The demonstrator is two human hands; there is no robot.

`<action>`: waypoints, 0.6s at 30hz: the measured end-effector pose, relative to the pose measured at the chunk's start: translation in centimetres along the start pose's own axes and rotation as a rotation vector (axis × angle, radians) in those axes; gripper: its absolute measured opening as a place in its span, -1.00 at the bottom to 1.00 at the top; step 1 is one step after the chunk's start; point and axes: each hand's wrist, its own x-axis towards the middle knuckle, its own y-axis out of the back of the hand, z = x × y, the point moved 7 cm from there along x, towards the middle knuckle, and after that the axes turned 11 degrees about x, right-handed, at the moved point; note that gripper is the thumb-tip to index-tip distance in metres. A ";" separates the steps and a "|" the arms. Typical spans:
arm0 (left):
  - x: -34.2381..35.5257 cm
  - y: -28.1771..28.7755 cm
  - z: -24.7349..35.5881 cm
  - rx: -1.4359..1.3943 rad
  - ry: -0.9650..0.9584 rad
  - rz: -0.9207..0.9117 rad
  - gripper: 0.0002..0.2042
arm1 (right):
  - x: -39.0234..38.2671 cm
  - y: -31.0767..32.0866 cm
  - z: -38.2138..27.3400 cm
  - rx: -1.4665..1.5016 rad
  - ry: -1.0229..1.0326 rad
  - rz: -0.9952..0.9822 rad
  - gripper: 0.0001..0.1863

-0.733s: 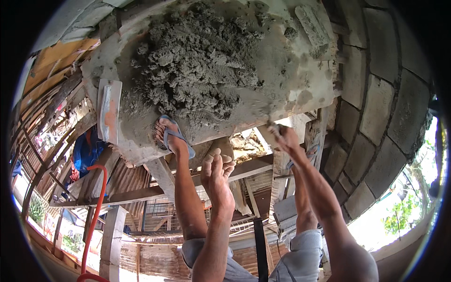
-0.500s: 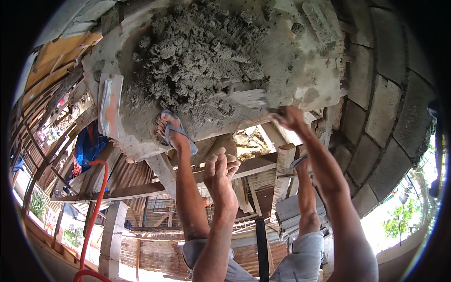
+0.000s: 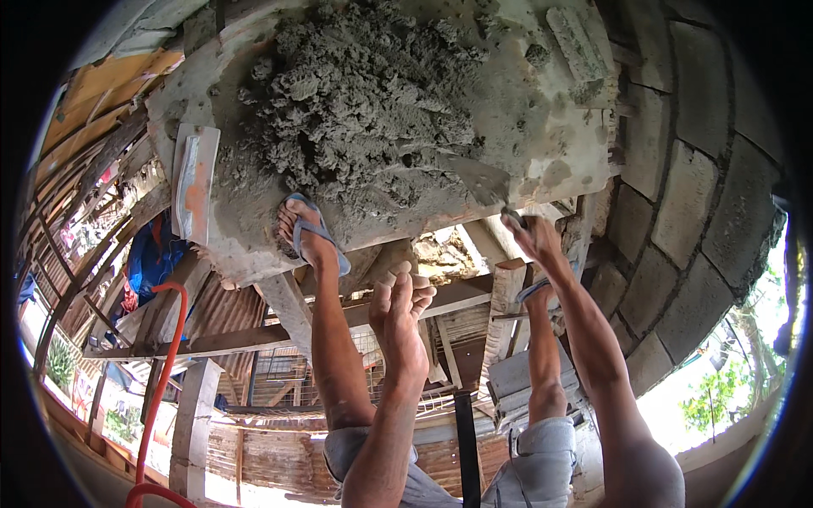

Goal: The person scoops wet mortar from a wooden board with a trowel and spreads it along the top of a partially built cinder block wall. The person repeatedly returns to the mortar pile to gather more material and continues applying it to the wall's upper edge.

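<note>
Trowel (image 3: pixel 481 179) and right hand (image 3: pixel 535 240) have shifted back toward the body since the previous frame, and the blade now lies farther from the middle of the mortar heap (image 3: pixel 364 110). Trowel location: lower right edge of the heap, above the near edge of the grey-coated board (image 3: pixel 555 157). Blade outline is soft; whether its tip touches mortar cannot be determined. Right-hand fingers are closed around the handle, which is largely covered by the hand. Left hand (image 3: pixel 401 317) is raised in front of the board's near edge, fingers partly bent and loosely spaced, with no held object visible; the far side of this hand is hidden.

Left foot (image 3: pixel 306 229), in a blue-grey sandal, rests on the board beside the mortar. Right foot (image 3: pixel 535 293) is partly obscured below the right hand. A flat float (image 3: pixel 193 184) with an orange patch lies at the board's left end. The board's far edge is cut off by the upper frame limit.

Outer area: block wall (image 3: pixel 677 199) at right; red hose (image 3: pixel 174 339) at lower left, cut off below; blue material (image 3: pixel 157 254) behind it, form unclear
</note>
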 end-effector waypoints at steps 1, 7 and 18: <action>0.0 0.0 0.0 -0.007 0.006 -0.002 -0.74 | -1.0 0.0 0.9 -0.070 -0.120 -0.064 -0.11; 0.2 -0.2 0.7 -0.018 -0.030 0.018 -0.75 | -2.5 -2.7 -0.9 0.228 -0.071 -0.140 -0.03; 0.4 -0.5 -0.4 0.019 -0.016 0.010 -0.74 | -0.7 -5.9 -2.1 0.399 -0.142 -0.115 -0.07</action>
